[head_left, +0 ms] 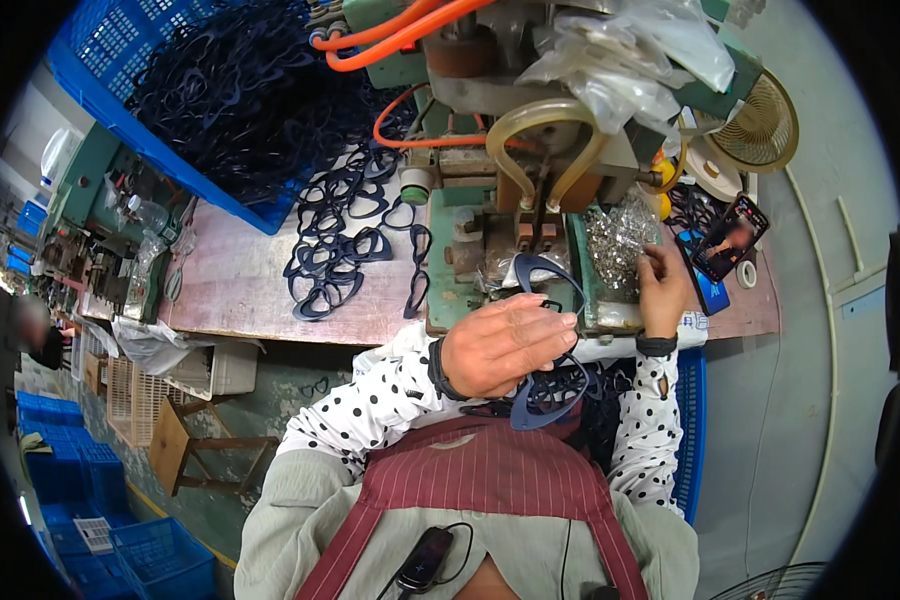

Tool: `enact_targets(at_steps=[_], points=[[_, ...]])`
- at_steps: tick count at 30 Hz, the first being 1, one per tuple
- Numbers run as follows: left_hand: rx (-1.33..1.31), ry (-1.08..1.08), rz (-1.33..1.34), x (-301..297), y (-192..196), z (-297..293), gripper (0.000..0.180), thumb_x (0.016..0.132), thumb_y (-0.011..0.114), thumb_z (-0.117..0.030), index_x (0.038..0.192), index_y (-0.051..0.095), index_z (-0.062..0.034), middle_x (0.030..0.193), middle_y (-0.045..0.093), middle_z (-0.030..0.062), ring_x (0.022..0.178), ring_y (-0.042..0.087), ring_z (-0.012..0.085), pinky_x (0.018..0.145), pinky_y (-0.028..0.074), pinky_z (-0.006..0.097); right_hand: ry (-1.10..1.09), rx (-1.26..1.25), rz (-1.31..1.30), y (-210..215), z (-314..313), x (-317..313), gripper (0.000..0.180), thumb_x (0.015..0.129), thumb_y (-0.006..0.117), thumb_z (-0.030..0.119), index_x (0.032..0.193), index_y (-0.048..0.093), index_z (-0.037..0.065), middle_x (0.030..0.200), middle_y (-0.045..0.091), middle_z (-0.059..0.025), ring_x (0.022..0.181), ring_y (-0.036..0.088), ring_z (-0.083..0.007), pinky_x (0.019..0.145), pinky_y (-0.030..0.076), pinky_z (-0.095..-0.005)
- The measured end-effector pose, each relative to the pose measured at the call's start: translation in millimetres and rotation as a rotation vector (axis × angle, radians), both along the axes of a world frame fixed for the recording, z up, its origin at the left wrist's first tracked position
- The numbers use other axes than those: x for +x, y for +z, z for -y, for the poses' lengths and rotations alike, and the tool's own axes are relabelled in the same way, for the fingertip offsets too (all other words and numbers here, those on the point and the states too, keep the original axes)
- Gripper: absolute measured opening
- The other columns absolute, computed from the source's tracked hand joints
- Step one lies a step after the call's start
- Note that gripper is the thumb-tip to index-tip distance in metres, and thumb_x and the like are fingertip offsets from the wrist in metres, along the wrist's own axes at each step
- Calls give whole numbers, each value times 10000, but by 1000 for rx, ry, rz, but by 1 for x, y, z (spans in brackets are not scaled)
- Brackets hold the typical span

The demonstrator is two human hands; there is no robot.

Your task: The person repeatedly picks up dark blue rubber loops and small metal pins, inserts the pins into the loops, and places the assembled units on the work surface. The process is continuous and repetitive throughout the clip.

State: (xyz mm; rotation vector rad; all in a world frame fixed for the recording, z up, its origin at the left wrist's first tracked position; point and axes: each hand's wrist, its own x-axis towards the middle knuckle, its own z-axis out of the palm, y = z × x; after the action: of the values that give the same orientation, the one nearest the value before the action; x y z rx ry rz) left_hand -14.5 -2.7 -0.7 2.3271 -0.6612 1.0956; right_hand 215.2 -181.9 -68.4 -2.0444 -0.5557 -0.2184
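Observation:
My left hand (510, 345) is closed on a dark blue eyeglass frame front (549, 402). One lens ring hangs below the fingers, and the other ring reaches up to the copper-coloured tips (537, 236) of a green bench machine (452, 290). The palm hides the frame's middle. To the right, my right hand (662, 292) is at the edge of a green tray (610, 320) of small shiny metal parts (620, 245). Its thumb and forefinger are pinched together, and anything between them is too small to make out. More frames (570, 382) lie dark in my lap, partly hidden.
Loose frame fronts (328, 250) cover the table left of the machine, below a tilted blue crate (145, 150) full of them. A phone (730, 240), a fan (755, 120) and a white tape roll (746, 274) are at right. Orange hoses (400, 35) cross above. A wooden stool (195, 440) stands left.

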Motion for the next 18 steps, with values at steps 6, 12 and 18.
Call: enact_targets(at_steps=[6, 12, 18], points=[[6, 7, 10, 1, 3, 2, 401, 758, 667, -34, 1155, 647, 18, 1187, 654, 183, 1001, 676, 289, 951, 509, 449, 288, -441, 599, -4, -35, -12, 348, 825, 693, 184, 1168, 654, 141, 1130, 646, -46, 1131, 541, -263, 953, 360, -432], [18, 68, 21, -4, -6, 5, 366, 815, 691, -148, 1162, 662, -34, 1226, 645, 142, 1082, 646, 288, 1003, 458, 466, 110, -502, 571, -4, -14, -6, 171, 772, 734, 201, 903, 675, 109, 970, 632, -53, 1010, 544, -276, 872, 345, -437], [-166, 531, 120, -46, -62, -19, 381, 860, 707, -310, 1165, 615, -101, 1184, 584, 99, 1023, 566, 271, 896, 428, 433, -35, -240, 526, -9, -5, -7, 94, 810, 723, 163, 874, 686, 105, 916, 657, -52, 958, 570, -263, 847, 370, -414]])
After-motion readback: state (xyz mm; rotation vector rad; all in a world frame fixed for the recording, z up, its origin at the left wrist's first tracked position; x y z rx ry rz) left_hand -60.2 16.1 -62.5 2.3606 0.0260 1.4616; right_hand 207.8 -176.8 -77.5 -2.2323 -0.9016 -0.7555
